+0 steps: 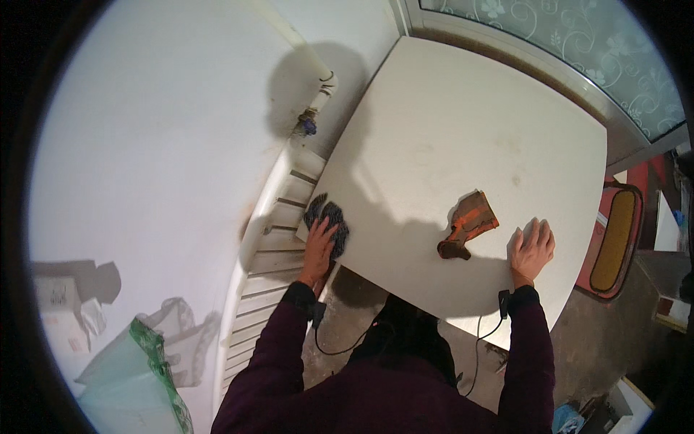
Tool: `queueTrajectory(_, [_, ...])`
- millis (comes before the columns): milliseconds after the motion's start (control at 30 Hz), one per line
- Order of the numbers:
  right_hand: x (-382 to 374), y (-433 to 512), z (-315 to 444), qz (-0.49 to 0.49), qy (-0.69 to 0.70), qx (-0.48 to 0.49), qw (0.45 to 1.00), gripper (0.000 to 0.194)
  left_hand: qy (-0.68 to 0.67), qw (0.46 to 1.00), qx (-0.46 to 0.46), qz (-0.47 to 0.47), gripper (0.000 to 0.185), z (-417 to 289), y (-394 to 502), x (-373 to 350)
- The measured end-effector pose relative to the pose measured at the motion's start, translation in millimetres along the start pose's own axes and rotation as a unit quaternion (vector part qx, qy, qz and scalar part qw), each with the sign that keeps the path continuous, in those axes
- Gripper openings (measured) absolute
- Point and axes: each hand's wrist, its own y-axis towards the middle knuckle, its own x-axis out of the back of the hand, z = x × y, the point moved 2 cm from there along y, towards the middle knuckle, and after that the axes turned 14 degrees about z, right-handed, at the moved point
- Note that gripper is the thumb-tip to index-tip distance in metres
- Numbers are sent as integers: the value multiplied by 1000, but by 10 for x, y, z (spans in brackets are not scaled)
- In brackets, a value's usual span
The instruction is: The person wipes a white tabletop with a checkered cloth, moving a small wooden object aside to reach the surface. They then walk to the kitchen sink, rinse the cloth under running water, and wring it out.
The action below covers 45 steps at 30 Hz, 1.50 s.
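Note:
At the left corner of the white table (434,125), my left hand (320,252) lies over a crumpled dark grey cloth or glove (339,228). Its fingers reach across the fabric, but I cannot see whether they grip it. My right hand (531,252) rests palm down on the tabletop near the right side, with its fingers extended and nothing in them. Between my hands, nearer the right one, lies an orange and dark brown pistol-shaped object (469,222). Its exact kind is unclear, and neither hand touches it.
A white radiator (271,266) and its pipe (324,92) run along the wall left of the table. A red-framed chair (612,241) stands at the right. Cables (347,352) hang from both my wrists. A green-edged translucent bag (130,374) is at lower left.

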Motion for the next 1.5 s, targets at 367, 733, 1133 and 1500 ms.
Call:
queueTrajectory(367, [269, -905, 2, 165, 338, 21, 926, 66, -377, 904, 115, 166, 43, -1361, -296, -229])
queueTrajectory(733, [908, -1695, 540, 116, 746, -101, 648, 43, -337, 811, -134, 458, 56, -3440, 475, -595])
queueTrajectory(1133, [489, -1854, 10, 6, 703, -183, 687, 52, 60, 944, -298, 127, 38, -2070, 1552, -804])
queueTrajectory(1500, [238, -1435, 981, 102, 166, 4, 981, 67, -532, 842, 18, 87, 63, -1113, 2232, 1167])
